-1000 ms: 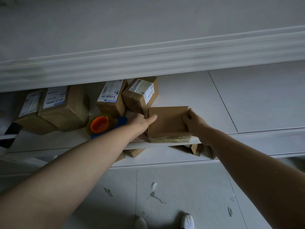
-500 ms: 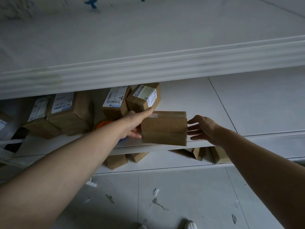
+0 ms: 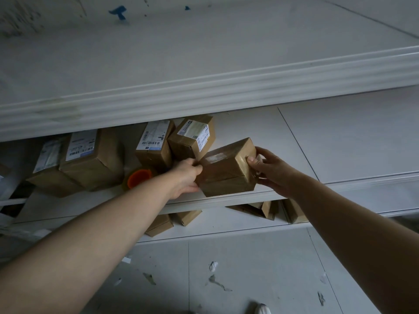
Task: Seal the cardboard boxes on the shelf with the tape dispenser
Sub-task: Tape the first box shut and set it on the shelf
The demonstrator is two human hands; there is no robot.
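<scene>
Head view: a plain brown cardboard box (image 3: 226,166) is being gripped at both ends over the front edge of the white shelf (image 3: 340,141). Its long axis is running from the left hand (image 3: 187,177) up and away to the right hand (image 3: 269,171). Fingers of each hand are being curled round an end, the right over shiny tape. The box is being held tilted; whether its lower edge is touching the shelf cannot be told. An orange-cored tape dispenser (image 3: 138,177) is lying just left of the left wrist, so the left hand is judged the nearer for reaching it. Labelled brown boxes (image 3: 192,137) are being crowded behind.
</scene>
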